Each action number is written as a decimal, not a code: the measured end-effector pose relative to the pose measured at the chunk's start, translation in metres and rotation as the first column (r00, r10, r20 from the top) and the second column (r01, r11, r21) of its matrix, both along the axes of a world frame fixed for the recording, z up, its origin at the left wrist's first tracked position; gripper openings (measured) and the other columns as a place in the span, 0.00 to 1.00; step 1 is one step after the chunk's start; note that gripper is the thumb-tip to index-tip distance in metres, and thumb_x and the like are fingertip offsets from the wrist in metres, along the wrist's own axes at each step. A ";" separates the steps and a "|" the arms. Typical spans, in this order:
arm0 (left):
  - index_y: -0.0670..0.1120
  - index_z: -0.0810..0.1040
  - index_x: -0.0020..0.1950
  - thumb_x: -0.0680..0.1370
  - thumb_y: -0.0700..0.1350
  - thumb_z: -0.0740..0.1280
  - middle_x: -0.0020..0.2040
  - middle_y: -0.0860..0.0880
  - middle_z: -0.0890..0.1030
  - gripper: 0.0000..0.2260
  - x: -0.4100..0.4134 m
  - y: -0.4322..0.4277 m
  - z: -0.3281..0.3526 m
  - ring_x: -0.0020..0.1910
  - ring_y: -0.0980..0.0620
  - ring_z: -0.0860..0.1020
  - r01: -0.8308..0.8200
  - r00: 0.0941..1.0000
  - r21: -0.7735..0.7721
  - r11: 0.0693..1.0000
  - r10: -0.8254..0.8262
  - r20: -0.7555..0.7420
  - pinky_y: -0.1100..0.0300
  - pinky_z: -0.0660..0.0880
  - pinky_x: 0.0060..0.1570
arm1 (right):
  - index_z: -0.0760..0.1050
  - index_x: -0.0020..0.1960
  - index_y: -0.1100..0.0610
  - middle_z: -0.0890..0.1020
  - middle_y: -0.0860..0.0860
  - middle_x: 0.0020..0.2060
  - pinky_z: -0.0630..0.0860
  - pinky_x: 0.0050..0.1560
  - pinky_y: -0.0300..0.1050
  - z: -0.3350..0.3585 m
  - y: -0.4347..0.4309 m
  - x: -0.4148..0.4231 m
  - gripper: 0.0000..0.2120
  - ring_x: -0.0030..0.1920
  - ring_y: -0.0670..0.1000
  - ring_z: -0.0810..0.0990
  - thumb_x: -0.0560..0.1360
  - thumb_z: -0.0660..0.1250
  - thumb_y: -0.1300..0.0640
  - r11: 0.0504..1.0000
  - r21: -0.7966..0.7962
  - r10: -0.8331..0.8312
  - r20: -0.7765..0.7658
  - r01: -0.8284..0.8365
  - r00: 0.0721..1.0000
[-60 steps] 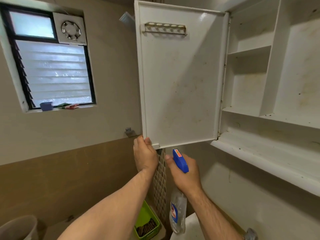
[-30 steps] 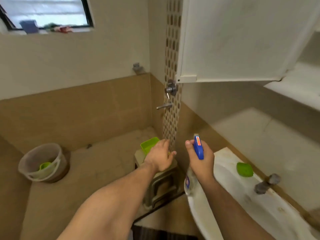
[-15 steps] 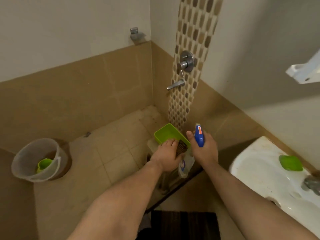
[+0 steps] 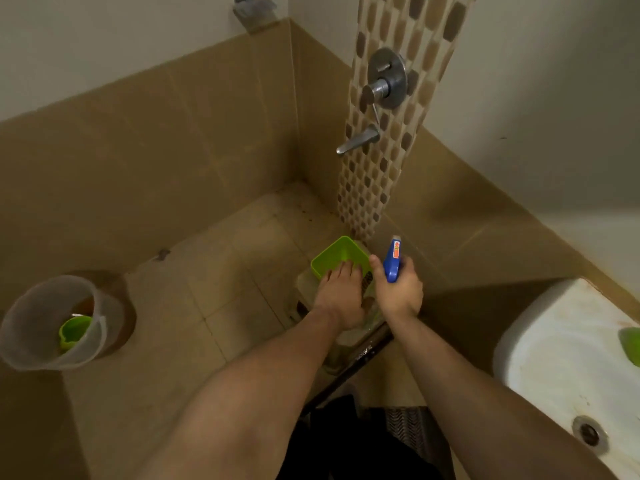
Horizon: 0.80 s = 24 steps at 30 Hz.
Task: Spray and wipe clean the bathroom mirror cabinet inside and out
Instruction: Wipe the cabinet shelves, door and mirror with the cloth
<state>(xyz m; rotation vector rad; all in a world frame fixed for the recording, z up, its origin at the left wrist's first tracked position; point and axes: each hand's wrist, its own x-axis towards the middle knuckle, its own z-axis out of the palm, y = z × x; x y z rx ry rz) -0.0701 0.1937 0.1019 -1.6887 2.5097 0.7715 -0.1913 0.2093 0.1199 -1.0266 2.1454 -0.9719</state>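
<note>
Right hand (image 4: pixel 401 294) grips the sprayer (image 4: pixel 392 263) by its blue head, low beside the green tray (image 4: pixel 330 253). Orange label (image 4: pixel 396 251) on the head, its writing too blurred to read. Left hand (image 4: pixel 341 294) lies in the tray, and I can't tell if it holds anything.

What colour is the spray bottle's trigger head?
Trigger head is blue with an orange label, in the right hand; head view.

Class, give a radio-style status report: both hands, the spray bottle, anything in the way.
Left hand in green tub, grasp unclear. Right hand grips spray bottle. Mirror cabinet out of view. No obstruction seen.
</note>
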 end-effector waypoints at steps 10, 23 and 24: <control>0.41 0.57 0.79 0.77 0.48 0.67 0.79 0.41 0.60 0.35 0.023 -0.085 -0.066 0.79 0.43 0.57 -0.002 0.999 0.109 0.994 -0.001 0.033 0.48 0.57 0.77 | 0.74 0.57 0.54 0.79 0.47 0.40 0.71 0.38 0.43 -0.085 -0.071 0.023 0.10 0.41 0.52 0.78 0.80 0.70 0.50 0.998 -0.065 0.020 0.078 -0.015 0.997; 0.43 0.52 0.81 0.78 0.45 0.64 0.79 0.45 0.61 0.35 0.067 -0.163 -0.165 0.79 0.46 0.58 0.287 0.957 0.207 0.935 -0.291 -0.012 0.51 0.60 0.76 | 0.71 0.72 0.55 0.81 0.52 0.54 0.74 0.56 0.51 -0.183 -0.143 0.086 0.21 0.55 0.55 0.75 0.81 0.67 0.52 0.991 0.040 -0.132 0.006 0.131 0.991; 0.43 0.53 0.81 0.78 0.45 0.64 0.79 0.45 0.61 0.34 0.068 -0.166 -0.168 0.79 0.46 0.58 0.298 0.953 0.211 0.931 -0.301 -0.018 0.51 0.61 0.76 | 0.71 0.73 0.54 0.80 0.51 0.54 0.74 0.56 0.50 -0.183 -0.146 0.087 0.21 0.55 0.54 0.75 0.81 0.67 0.52 0.989 0.045 -0.139 0.003 0.139 0.990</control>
